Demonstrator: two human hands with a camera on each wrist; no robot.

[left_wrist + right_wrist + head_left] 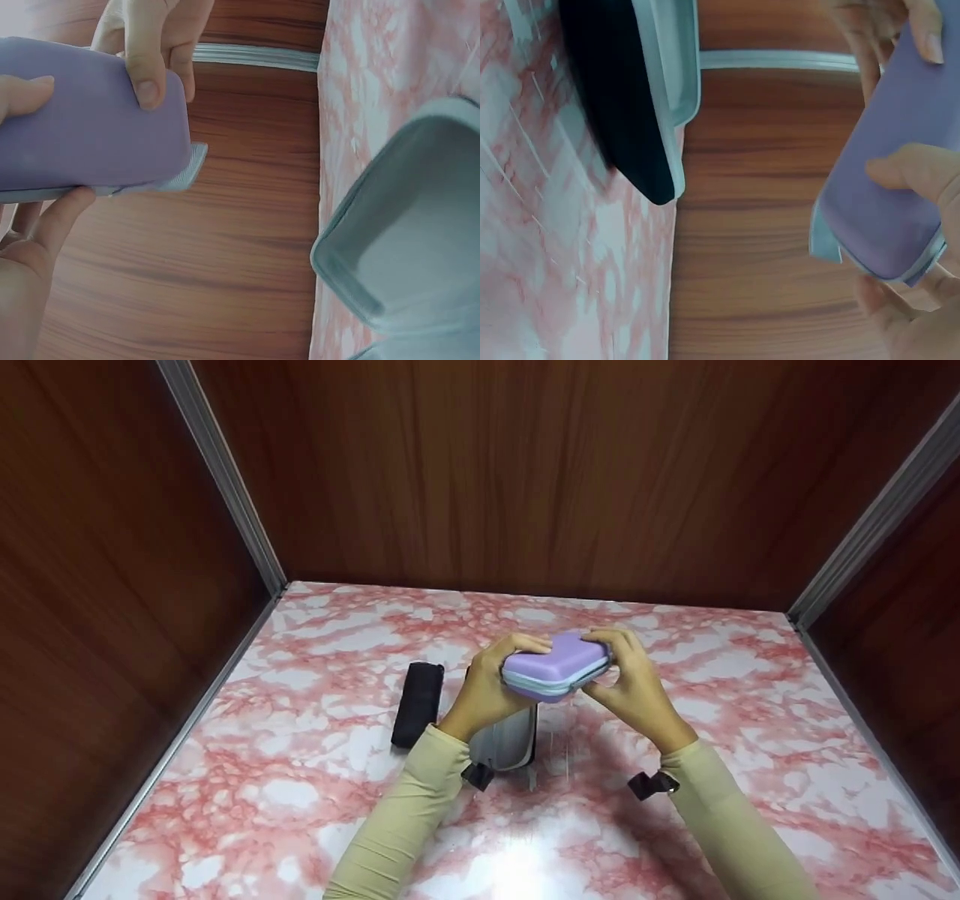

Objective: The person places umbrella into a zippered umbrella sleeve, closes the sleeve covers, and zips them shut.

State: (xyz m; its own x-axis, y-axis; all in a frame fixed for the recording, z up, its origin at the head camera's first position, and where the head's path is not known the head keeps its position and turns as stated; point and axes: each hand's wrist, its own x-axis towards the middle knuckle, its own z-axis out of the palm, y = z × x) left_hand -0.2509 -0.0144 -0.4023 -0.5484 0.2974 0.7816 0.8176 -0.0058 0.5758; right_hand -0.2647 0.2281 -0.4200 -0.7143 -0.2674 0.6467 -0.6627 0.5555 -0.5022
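Observation:
A purple zip case [553, 666] with a pale blue zipper band is held above the table between both hands. My left hand [484, 690] grips its left end, fingers over the top face. On the right end, my right hand [636, 694] holds with the thumb on one side and fingers on the other. The case [112, 142] looks closed in the left wrist view. A short pale blue tab [824, 238] sticks out at its edge in the right wrist view. Below the hands lies an open case [506, 742] with grey lining, partly hidden by the left hand.
To the left of the open case lies a black oblong item [418, 703], kind unclear. The table [300, 795] has a red and white marbled top. Brown wood-look panels [495, 472] with metal strips enclose the back and sides.

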